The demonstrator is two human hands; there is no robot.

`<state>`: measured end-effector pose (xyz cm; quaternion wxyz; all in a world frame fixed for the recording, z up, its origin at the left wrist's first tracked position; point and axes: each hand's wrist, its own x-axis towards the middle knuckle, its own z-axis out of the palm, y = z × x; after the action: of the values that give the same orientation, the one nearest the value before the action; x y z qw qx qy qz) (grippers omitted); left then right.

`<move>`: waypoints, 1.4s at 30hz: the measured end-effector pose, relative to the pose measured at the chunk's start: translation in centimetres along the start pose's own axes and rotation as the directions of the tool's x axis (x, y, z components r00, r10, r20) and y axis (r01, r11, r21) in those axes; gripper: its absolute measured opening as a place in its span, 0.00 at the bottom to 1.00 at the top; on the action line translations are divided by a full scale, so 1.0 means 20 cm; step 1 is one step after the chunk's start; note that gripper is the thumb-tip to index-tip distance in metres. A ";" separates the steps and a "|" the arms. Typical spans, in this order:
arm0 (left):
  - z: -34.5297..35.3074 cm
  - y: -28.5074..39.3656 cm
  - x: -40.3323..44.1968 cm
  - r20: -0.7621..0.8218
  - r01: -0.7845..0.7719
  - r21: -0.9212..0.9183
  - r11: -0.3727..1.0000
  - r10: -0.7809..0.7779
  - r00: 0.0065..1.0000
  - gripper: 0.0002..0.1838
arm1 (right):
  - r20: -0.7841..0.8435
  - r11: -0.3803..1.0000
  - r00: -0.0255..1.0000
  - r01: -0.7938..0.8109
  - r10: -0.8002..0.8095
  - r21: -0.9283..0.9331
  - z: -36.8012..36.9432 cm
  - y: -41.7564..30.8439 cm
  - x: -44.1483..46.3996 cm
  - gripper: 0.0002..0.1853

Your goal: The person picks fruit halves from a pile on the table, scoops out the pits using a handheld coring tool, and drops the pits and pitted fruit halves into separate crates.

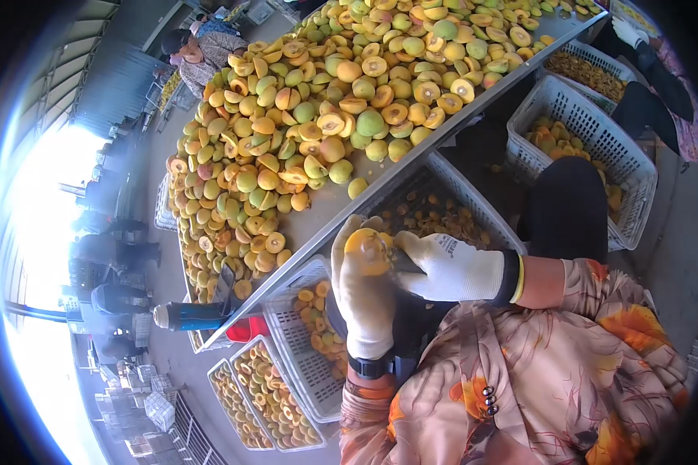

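Observation:
My left hand (pixel 362 298), in a pale glove with a dark band at the wrist, holds a yellow halved fruit (pixel 370 249) with its cut side up. My right hand (pixel 454 267), also gloved, is closed at the fruit's right side; what its fingertips hold is blurred. Both hands are just off the metal edge of a table (pixel 329 203) heaped with halved yellow-green fruit (pixel 287 132). Below and behind the hands, a crate (pixel 473 190) contains small brownish pieces (pixel 434 215).
White crates with fruit stand at lower left (pixel 318 267) and right (pixel 644 167). Shallow trays (pixel 287 448) hold halves. A blue bottle (pixel 190 316) lies by the table's edge beside a red object (pixel 247 328). Other people are at the upper left (pixel 205 58) and upper right (pixel 663 85).

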<state>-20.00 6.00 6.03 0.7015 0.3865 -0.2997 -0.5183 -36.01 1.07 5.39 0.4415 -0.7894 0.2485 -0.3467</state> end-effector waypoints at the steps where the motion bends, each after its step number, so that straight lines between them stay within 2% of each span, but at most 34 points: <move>1: 0.02 -0.01 -0.02 -0.031 -0.033 0.069 0.997 0.035 0.999 0.32 | 0.017 1.000 1.000 -0.008 0.009 -0.010 -0.01 -0.02 -0.02 0.13; 4: 0.08 -0.03 -0.06 -0.106 -0.119 0.279 0.953 0.154 0.982 0.27 | 0.077 0.992 0.992 -0.090 0.097 -0.093 0.02 0.00 -0.07 0.12; 5: 0.09 -0.05 -0.06 -0.125 -0.204 0.384 0.901 0.269 0.955 0.25 | 0.041 0.997 0.998 -0.036 0.039 -0.063 0.05 0.01 -0.08 0.12; 7: 0.12 -0.04 -0.06 -0.131 -0.250 0.460 0.852 0.344 0.930 0.26 | -0.031 0.997 0.997 0.074 -0.074 -0.008 0.09 0.00 -0.09 0.11; 8: 0.13 -0.03 -0.07 -0.132 -0.270 0.499 0.824 0.380 0.916 0.26 | 0.015 0.999 0.999 0.044 -0.044 0.015 0.09 0.01 -0.10 0.13; 10: 0.15 0.00 -0.09 -0.138 -0.245 0.508 0.825 0.359 0.923 0.26 | 0.105 0.998 0.994 -0.019 0.013 0.059 0.04 -0.05 -0.10 0.16; 13: 0.15 0.04 -0.10 -0.146 -0.186 0.493 0.850 0.292 0.945 0.26 | 0.144 0.997 0.987 -0.075 0.070 0.033 0.02 -0.07 -0.11 0.16; 17: 0.17 0.07 -0.11 -0.145 -0.115 0.519 0.847 0.220 0.965 0.26 | 0.269 0.988 0.960 -0.109 0.076 0.110 -0.09 -0.13 -0.10 0.14; 19: 0.19 0.07 -0.10 -0.184 -0.066 0.416 0.907 0.155 0.971 0.26 | 0.310 0.983 0.949 -0.112 0.061 0.149 -0.13 -0.15 -0.08 0.13; 20: 0.20 0.07 -0.10 -0.200 -0.041 0.361 0.931 0.121 0.972 0.26 | 0.323 0.996 0.946 -0.045 0.017 0.079 -0.14 -0.13 -0.07 0.13; 21: 0.20 0.06 -0.09 -0.198 -0.055 0.355 0.933 0.133 0.971 0.26 | 0.339 1.000 0.940 0.023 -0.025 0.011 -0.14 -0.11 -0.07 0.14; 23: 0.21 0.05 -0.09 -0.189 -0.081 0.344 0.935 0.154 0.970 0.26 | 0.336 0.999 0.941 0.031 -0.041 0.037 -0.13 -0.08 -0.07 0.16; 25: 0.23 0.03 -0.07 -0.170 -0.171 0.410 0.896 0.259 0.951 0.26 | 0.301 0.973 0.953 -0.084 0.015 0.217 -0.11 -0.09 -0.06 0.16; 26: 0.23 0.02 -0.07 -0.161 -0.214 0.441 0.872 0.311 0.936 0.26 | 0.268 0.963 0.963 -0.051 -0.022 0.264 -0.08 -0.06 -0.07 0.16; 29: 0.25 0.02 -0.05 -0.210 -0.189 0.404 0.895 0.292 0.933 0.25 | 0.195 0.919 0.976 0.013 -0.097 0.394 0.01 0.03 -0.07 0.15; 32: 0.22 -0.01 -0.04 -0.144 -0.226 0.484 0.845 0.332 0.932 0.25 | 0.279 0.958 0.958 -0.016 -0.067 0.285 -0.01 0.10 -0.06 0.17; 35: 0.21 -0.01 -0.03 -0.157 -0.158 0.443 0.882 0.250 0.956 0.24 | 0.484 0.937 0.861 -0.285 0.157 0.203 -0.11 0.05 -0.03 0.17; 38: 0.26 -0.02 -0.03 -0.268 -0.076 0.214 0.974 0.133 0.954 0.23 | 0.519 0.849 0.840 -0.381 0.155 0.364 -0.10 0.06 -0.02 0.17; 41: 0.26 -0.03 -0.01 -0.251 -0.099 0.274 0.957 0.171 0.953 0.22 | 0.425 0.896 0.897 -0.280 0.117 0.344 -0.09 0.08 -0.03 0.19; 42: 0.24 -0.04 0.00 -0.202 -0.128 0.336 0.933 0.204 0.958 0.22 | 0.427 0.927 0.893 -0.271 0.141 0.260 -0.10 0.08 -0.02 0.20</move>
<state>-24.41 4.81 7.80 0.7015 0.5262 -0.3269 -0.3523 -38.02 -0.41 4.66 0.6370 -0.7322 0.1779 -0.1630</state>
